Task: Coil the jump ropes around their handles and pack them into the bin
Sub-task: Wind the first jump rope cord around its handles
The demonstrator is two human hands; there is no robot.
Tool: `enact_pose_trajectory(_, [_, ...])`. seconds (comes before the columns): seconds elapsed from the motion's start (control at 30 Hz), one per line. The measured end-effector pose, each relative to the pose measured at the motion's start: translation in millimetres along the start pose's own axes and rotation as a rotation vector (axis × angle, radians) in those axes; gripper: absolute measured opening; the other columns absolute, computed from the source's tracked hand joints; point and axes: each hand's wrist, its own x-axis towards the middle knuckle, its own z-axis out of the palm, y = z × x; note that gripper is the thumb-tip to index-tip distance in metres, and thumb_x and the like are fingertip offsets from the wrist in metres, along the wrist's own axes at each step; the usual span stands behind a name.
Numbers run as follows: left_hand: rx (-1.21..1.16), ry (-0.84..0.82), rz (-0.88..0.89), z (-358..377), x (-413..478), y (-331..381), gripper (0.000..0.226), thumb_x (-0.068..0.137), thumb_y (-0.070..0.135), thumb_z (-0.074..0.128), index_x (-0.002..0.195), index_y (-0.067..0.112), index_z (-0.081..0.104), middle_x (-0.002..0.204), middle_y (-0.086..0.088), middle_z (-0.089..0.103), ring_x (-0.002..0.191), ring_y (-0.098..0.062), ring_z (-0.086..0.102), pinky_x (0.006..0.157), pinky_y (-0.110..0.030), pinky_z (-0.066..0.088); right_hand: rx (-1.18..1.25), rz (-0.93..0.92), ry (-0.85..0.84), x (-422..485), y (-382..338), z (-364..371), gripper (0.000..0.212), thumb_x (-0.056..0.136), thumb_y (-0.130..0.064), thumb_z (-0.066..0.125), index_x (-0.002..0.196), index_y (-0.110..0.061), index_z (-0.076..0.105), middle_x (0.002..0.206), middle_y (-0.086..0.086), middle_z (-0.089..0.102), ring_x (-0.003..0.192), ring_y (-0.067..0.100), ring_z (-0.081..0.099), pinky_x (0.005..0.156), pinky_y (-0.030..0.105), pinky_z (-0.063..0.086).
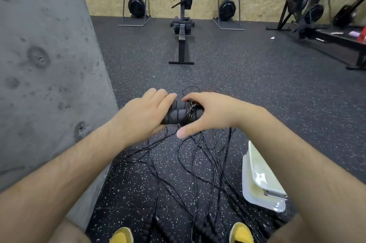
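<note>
Left hand (146,113), right hand (211,113): grip clamped on ribbed foam handles (175,113), wiry rope (189,112) around.

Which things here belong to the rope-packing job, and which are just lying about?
Job: handles, gripped by left hand; coil, right hand curled over it; loose ropes; spare handles; bin.
Lying about: rowers, bench, pillar.

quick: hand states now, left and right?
Left hand: grips the handles.
Right hand: fingers curled over the handles' right end; grip hidden, cannot tell.
</note>
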Motion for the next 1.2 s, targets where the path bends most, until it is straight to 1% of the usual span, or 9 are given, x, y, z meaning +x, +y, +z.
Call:
enact_pose_trajectory(0.07, [-0.005,0.005,0.047,2.7,0.3,2.6,0.097,0.060,0.034,0.091,0.137,0.001,0.042,0.111,-0.014,0.057,0.092,-0.031,0.056,0.054,-0.041,0.057,-0.134,0.050,0.013,-1.0,-7.1,5.2,0.086,0.053,-0.086,0.071,0.121,-0.036,0.052,0.100,-0.014,0.063,0.092,0.013,0.061,0.082,0.034,0.051])
enact_pose_trajectory(0.17, [-0.021,-0.009,0.077,9.4,-0.3,5.3,0.098,0.059,0.030,0.089,0.138,0.003,0.038,0.112,-0.014,0.054,0.095,-0.031,0.054,0.057,-0.044,0.057,-0.162,0.018,0.036,-0.8,-6.5,15.3,0.057,0.064,-0.064,0.076,0.103,-0.029,0.053,0.083,-0.012,0.060,0.078,0.017,0.060,0.065,0.029,0.045])
enact_pose_trajectory(0.33, [-0.152,-0.060,0.036,12.1,1.4,-4.1,0.090,0.067,0.025,0.075,0.146,0.002,0.040,0.119,-0.015,0.051,0.100,-0.036,0.055,0.074,-0.049,0.057,-0.321,-0.077,0.189,2.6,-3.5,18.2,0.051,0.066,-0.060,0.070,0.094,-0.024,0.049,0.069,-0.010,0.052,0.067,0.020,0.052,0.062,0.031,0.036])
enact_pose_trajectory(0.53, [-0.341,-0.267,-0.113,17.2,-4.5,-8.7,0.107,0.072,0.093,0.038,0.156,0.028,0.022,0.118,0.000,0.053,0.107,-0.026,0.061,0.090,-0.041,0.050,-0.464,-0.138,0.269,9.3,1.9,22.8,0.055,0.065,-0.063,0.067,0.100,-0.024,0.049,0.080,-0.008,0.054,0.082,0.025,0.055,0.063,0.033,0.032])
enact_pose_trajectory(0.77, [-0.309,-0.127,-0.036,19.7,-1.3,-6.8,0.081,0.090,0.078,0.032,0.149,0.022,0.038,0.100,-0.003,0.054,0.089,-0.030,0.062,0.077,-0.041,0.051,-0.491,-0.084,0.236,10.4,1.7,22.8,0.061,0.068,-0.063,0.067,0.109,-0.022,0.048,0.094,-0.003,0.064,0.091,0.028,0.062,0.066,0.033,0.035])
enact_pose_trajectory(0.9, [-0.262,-0.093,0.002,25.0,-1.5,-12.9,0.079,0.090,0.074,0.038,0.144,0.017,0.046,0.092,-0.005,0.052,0.081,-0.030,0.057,0.071,-0.038,0.050,-0.554,-0.002,0.115,8.8,-3.4,22.1,0.094,0.059,-0.089,0.062,0.125,-0.024,0.046,0.109,0.002,0.057,0.101,0.027,0.059,0.080,0.038,0.045])
enact_pose_trajectory(0.97, [-0.241,-0.104,0.007,27.5,-3.8,-15.2,0.079,0.089,0.075,0.038,0.145,0.018,0.046,0.093,-0.006,0.052,0.081,-0.031,0.057,0.071,-0.040,0.052,-0.545,0.024,0.040,5.9,-7.4,18.3,0.099,0.058,-0.091,0.061,0.132,-0.027,0.045,0.115,0.004,0.054,0.107,0.028,0.055,0.088,0.039,0.046])
enact_pose_trajectory(1.1, [-0.168,-0.111,0.030,34.0,-4.6,-11.5,0.079,0.089,0.076,0.036,0.142,0.020,0.049,0.093,-0.005,0.052,0.078,-0.031,0.058,0.063,-0.038,0.053,-0.437,0.064,-0.043,-3.7,-14.7,3.1,0.058,0.084,-0.059,0.065,0.127,-0.022,0.054,0.121,0.006,0.054,0.113,0.028,0.055,0.093,0.042,0.049])
enact_pose_trajectory(1.2, [-0.162,-0.108,0.020,36.1,-4.7,-12.2,0.076,0.089,0.077,0.036,0.141,0.022,0.045,0.092,-0.005,0.053,0.077,-0.031,0.058,0.061,-0.038,0.054,-0.422,0.040,-0.083,-8.8,-19.1,-7.2,0.024,0.095,-0.035,0.060,0.106,-0.014,0.066,0.104,0.006,0.065,0.095,0.027,0.062,0.074,0.032,0.050])
